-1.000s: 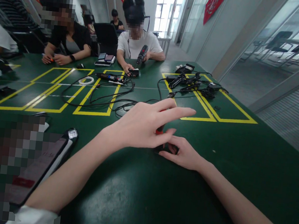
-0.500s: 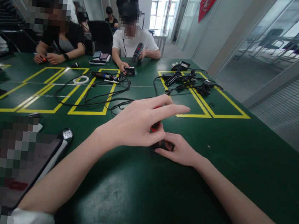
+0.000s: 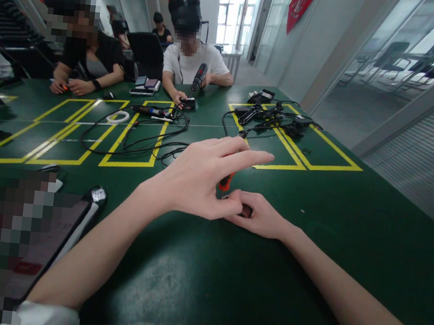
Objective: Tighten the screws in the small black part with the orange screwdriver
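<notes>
Left hand: the left hand [image 3: 195,181] hovers just above the table [image 3: 309,244], thumb and inner fingers pinched on the red tool [image 3: 225,182], forefinger stretched out straight.
Right hand: the right hand [image 3: 261,216] lies low on the table, fingers curled around a small dark part [image 3: 246,211]; how firmly they press cannot be told.
Red tool: only a short red-orange piece shows between the two hands, tilted; it is probably a small screwdriver handle, but most of it is hidden.
Dark part: sits on the table under the right fingertips, touching them.
Handling: both pieces look small, light and rigid; a fingertip pinch suits them, and a loose grip could let the little part slip or skid on the smooth green top.
Surroundings: black cables [image 3: 142,139] and yellow tape lines [image 3: 131,163] lie beyond; a phone [image 3: 57,241] lies at the left; other people sit at the far edge.
</notes>
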Demonstrator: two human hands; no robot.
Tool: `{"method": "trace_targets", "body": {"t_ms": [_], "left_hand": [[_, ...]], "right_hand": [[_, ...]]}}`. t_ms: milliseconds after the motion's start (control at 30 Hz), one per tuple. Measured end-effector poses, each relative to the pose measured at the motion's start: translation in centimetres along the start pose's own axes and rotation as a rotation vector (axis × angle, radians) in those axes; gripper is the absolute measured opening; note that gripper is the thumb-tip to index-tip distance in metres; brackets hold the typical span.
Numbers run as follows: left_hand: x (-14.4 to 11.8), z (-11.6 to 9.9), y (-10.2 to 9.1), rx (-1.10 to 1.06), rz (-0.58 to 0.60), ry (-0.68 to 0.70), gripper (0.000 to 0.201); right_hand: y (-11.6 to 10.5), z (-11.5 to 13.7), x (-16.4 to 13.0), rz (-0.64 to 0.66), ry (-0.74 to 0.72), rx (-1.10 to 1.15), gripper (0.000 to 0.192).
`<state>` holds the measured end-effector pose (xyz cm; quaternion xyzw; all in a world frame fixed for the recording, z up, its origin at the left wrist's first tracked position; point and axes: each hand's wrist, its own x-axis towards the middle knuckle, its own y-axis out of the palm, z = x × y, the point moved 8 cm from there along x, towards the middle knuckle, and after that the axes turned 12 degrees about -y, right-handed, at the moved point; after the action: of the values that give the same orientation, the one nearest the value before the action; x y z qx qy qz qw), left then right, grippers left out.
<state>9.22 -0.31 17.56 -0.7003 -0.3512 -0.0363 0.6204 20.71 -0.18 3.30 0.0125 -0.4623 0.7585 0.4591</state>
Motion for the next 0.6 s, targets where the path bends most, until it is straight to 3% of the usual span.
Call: {"method": "trace_targets", "body": {"t_ms": [600], "left_hand": [[0.00,-0.03,-0.16,-0.007,-0.020,0.002,0.050]], "right_hand": [[-0.06,0.10,0.06,-0.002,-0.005,-0.002,0.025]]}}
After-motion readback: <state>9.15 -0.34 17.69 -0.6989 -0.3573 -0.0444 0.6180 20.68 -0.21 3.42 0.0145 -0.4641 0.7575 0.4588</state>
